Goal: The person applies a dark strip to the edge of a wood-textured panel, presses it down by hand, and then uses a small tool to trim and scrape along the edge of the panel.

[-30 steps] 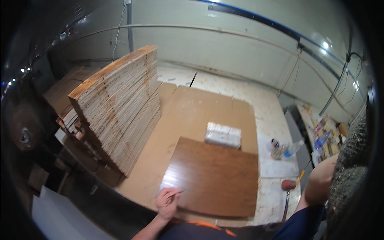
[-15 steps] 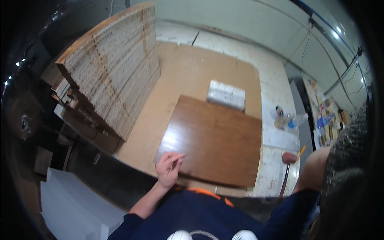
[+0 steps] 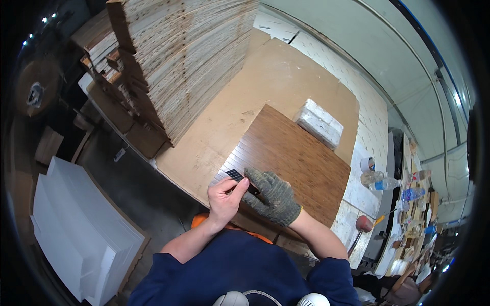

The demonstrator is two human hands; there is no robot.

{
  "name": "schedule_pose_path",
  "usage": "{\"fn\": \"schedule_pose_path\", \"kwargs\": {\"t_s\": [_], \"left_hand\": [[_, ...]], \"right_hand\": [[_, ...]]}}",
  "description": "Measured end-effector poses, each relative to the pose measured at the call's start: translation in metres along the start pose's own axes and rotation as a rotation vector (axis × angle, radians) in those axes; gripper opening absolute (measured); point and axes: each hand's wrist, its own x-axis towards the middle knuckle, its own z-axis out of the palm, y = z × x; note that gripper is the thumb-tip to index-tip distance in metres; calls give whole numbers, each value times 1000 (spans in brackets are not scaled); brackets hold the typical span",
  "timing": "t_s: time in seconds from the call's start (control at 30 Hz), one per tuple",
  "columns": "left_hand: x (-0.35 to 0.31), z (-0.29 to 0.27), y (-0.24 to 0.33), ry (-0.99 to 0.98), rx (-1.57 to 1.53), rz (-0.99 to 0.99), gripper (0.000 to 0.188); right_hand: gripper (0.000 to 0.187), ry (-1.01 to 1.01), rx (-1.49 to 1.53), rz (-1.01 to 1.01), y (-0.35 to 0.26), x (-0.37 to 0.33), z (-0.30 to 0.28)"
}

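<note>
A brown wood-grain panel [image 3: 301, 163] lies flat on the cardboard-covered table. Over its near left corner, both of my hands meet around a small dark strip with pale stripes [image 3: 235, 175]; its exact kind is unclear. My bare left hand [image 3: 224, 201] pinches the strip between thumb and fingers. My right hand [image 3: 275, 199], in a grey-green knit glove, has the strip's other end between its thumb and fingers, and its palm covers part of it.
A tall stack of boards [image 3: 189, 56] stands on the left of the cardboard [image 3: 224, 137]. A plastic-wrapped block [image 3: 320, 124] touches the panel's far edge. To the right are plastic bottles [image 3: 380, 181] and a red-headed mallet [image 3: 364, 224]. White sheets [image 3: 76, 229] are stacked at lower left.
My right hand has come in from the right side to meet my left hand over the panel. The dark strip now shows between them. The view has turned, so the scene appears rotated.
</note>
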Motion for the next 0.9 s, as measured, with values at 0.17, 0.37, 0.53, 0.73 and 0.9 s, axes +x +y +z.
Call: {"fn": "schedule_pose_path", "kwargs": {"t_s": [0.17,0.37,0.53,0.73,0.9], "left_hand": [[4,-6,-7,24,29,-68,13],[-23,-27,-48,130,40,-84,20],[-71,-50,-69,112,-189,-664,18],[-66,-36,-89,87,-314,-682,15],[-73,-36,-111,76,-361,-601,16]], "right_hand": [[43,-113,290,144,13,11,25],[34,-276,67,75,48,54,12],[29,-48,-346,161,160,121,4],[29,-180,-452,144,233,164,11],[31,-357,-550,220,227,176,14]]}}
